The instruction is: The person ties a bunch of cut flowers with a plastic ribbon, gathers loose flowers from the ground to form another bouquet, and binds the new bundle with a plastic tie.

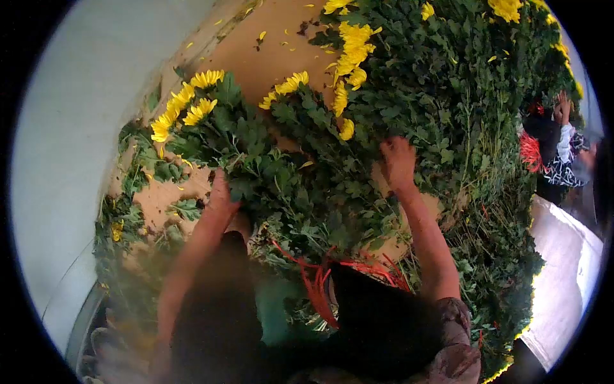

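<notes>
At the left, my left hand [220, 195] is closed around the leafy stems of a bunch of yellow chrysanthemums [199, 112]; foliage covers part of its fingers. My right hand [398, 160] reaches to the edge of a large pile of chrysanthemums [441, 121]. Its fingers are bent into the leaves, and what they grip is hidden. Between my hands lie more chrysanthemums [293, 83], their flower heads pointing away from me and their stems toward me. Red ties [316, 285] hang near my lap, below the stems.
Brown board [275, 32] shows under the flowers, with loose petals and leaf scraps on it. A pale wall [109, 83] stands at the left. Another person's hand [563, 107] and patterned sleeve appear at the far right, beside red strands [529, 151] and a white sheet [563, 269].
</notes>
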A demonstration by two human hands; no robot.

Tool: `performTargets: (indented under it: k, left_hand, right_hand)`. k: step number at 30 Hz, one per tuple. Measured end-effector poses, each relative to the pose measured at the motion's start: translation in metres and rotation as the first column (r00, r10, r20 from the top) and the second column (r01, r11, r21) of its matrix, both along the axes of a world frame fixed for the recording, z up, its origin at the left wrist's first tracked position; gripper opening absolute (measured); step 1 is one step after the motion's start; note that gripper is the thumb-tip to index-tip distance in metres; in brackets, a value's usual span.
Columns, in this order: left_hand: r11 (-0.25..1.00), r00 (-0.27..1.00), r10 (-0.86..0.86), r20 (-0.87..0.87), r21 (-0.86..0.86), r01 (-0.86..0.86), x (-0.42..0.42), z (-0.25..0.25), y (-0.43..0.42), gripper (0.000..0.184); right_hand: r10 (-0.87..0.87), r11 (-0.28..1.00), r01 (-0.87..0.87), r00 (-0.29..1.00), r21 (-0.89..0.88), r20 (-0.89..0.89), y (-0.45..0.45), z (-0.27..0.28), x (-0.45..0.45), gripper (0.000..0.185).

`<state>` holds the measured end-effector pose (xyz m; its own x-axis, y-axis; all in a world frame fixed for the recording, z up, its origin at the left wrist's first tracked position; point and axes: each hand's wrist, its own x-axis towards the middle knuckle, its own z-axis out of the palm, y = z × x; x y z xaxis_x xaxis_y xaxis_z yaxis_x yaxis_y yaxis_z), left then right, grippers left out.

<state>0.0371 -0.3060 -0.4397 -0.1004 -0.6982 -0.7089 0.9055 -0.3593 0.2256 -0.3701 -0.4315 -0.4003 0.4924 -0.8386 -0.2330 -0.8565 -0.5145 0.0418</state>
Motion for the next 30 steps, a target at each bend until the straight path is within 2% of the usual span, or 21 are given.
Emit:
performTargets:
  k: [1, 3, 4, 6, 7, 9, 10, 12, 14, 16, 17, 18, 19, 21, 23, 24, 25, 26, 27, 29, 30]
  left_hand:
    - [1.0, 0.999, 0.004, 0.039, -0.016, -0.003, -0.002, 0.005, 0.003, 0.042]
    - [0.999, 0.996, -0.034, 0.087, -0.004, 0.035, 0.002, -0.002, 0.009, 0.043]
    - [0.998, 0.989, -0.064, 0.133, -0.006, 0.066, 0.004, -0.006, 0.009, 0.044]
    - [0.997, 0.984, -0.076, 0.159, -0.004, 0.078, 0.001, -0.001, 0.004, 0.044]
    - [0.996, 0.978, -0.093, 0.186, 0.001, 0.094, 0.001, 0.0, 0.003, 0.045]
    - [0.997, 0.986, -0.07, 0.149, 0.03, 0.066, 0.005, -0.013, 0.01, 0.044]
    - [0.997, 0.992, -0.057, 0.114, 0.062, 0.051, 0.007, -0.019, 0.014, 0.044]
    - [0.997, 0.987, -0.059, 0.151, 0.049, 0.052, 0.001, 0.007, 0.003, 0.043]
    - [0.997, 0.981, -0.065, 0.183, 0.04, 0.059, -0.001, 0.011, 0.002, 0.043]
    - [0.99, 0.962, -0.113, 0.248, -0.057, 0.131, 0.004, -0.009, 0.008, 0.043]
    - [0.99, 0.964, -0.112, 0.243, -0.056, 0.129, 0.008, -0.023, 0.014, 0.043]
    - [0.957, 0.9, -0.156, 0.407, -0.165, 0.24, 0.01, -0.025, 0.015, 0.045]
    - [0.953, 0.908, -0.177, 0.381, -0.164, 0.254, 0.009, -0.027, 0.016, 0.045]
    - [0.946, 0.919, -0.219, 0.327, -0.162, 0.282, 0.002, -0.001, 0.002, 0.045]
    - [0.997, 0.978, -0.024, 0.206, 0.071, 0.01, -0.004, 0.02, -0.003, 0.044]
    - [0.997, 0.973, -0.068, 0.219, 0.054, 0.057, 0.0, 0.012, 0.003, 0.044]
    - [0.997, 0.973, -0.066, 0.219, 0.059, 0.054, 0.001, 0.007, 0.007, 0.044]
    - [0.998, 0.978, -0.058, 0.199, 0.048, 0.049, 0.0, 0.011, 0.003, 0.044]
    - [0.998, 0.983, -0.049, 0.179, 0.038, 0.043, -0.002, 0.014, 0.0, 0.045]
    - [0.997, 0.988, -0.053, 0.142, 0.064, 0.044, -0.008, 0.005, -0.003, 0.044]
    - [0.995, 0.992, -0.054, 0.114, 0.09, 0.044, -0.006, 0.011, -0.005, 0.043]
  right_hand:
    - [0.003, 1.0, -0.003, 1.0, 0.009, -0.001, -0.006, 0.005, 0.005, 0.064]
    - [-0.193, 0.925, 0.199, 0.98, -0.322, 0.053, -0.032, 0.02, 0.022, 0.077]
    - [-0.194, 0.926, 0.201, 0.98, -0.321, 0.052, -0.043, 0.007, 0.016, 0.077]
    - [-0.194, 0.927, 0.127, 0.968, -0.353, -0.161, -0.064, -0.015, 0.004, 0.086]
    - [-0.185, 0.928, 0.118, 0.969, -0.354, -0.162, -0.073, -0.015, 0.0, 0.086]
    - [-0.312, 0.95, 0.31, 0.941, -0.038, -0.128, -0.089, 0.003, 0.007, 0.086]
    - [-0.304, 0.953, 0.302, 0.944, -0.035, -0.13, -0.088, 0.003, 0.005, 0.086]
    - [-0.18, 0.971, 0.195, 0.978, 0.142, -0.11, -0.076, 0.01, 0.004, 0.076]
    - [-0.163, 0.976, 0.169, 0.985, 0.139, -0.051, -0.042, 0.038, 0.021, 0.07]
    - [-0.154, 0.979, 0.152, 0.988, 0.132, 0.005, -0.025, 0.067, 0.042, 0.064]
    - [-0.207, 0.968, 0.176, 0.963, 0.179, 0.173, -0.021, 0.079, 0.049, 0.064]
    - [-0.264, 0.954, 0.195, 0.906, 0.228, 0.331, -0.017, 0.086, 0.05, 0.065]
    - [-0.271, 0.952, 0.205, 0.908, 0.225, 0.318, -0.017, 0.086, 0.047, 0.065]
    - [-0.15, 0.989, 0.147, 0.981, 0.032, 0.122, -0.039, 0.081, 0.043, 0.065]
    - [-0.173, 0.985, 0.168, 0.972, 0.043, 0.159, -0.046, 0.077, 0.041, 0.065]
    - [-0.319, 0.948, 0.294, 0.864, 0.126, 0.39, -0.049, 0.078, 0.036, 0.053]
    - [-0.509, 0.86, 0.406, 0.718, 0.309, 0.474, -0.05, 0.079, 0.031, 0.043]
    - [-0.676, 0.737, 0.487, 0.519, 0.47, 0.522, -0.052, 0.085, 0.033, 0.033]
    - [-0.674, 0.739, 0.485, 0.523, 0.468, 0.522, -0.054, 0.093, 0.036, 0.033]
    - [-0.69, 0.703, 0.512, 0.658, 0.495, 0.3, -0.056, 0.099, 0.046, 0.065]
    - [-0.685, 0.705, 0.491, 0.659, 0.511, 0.311, -0.051, 0.098, 0.056, 0.065]
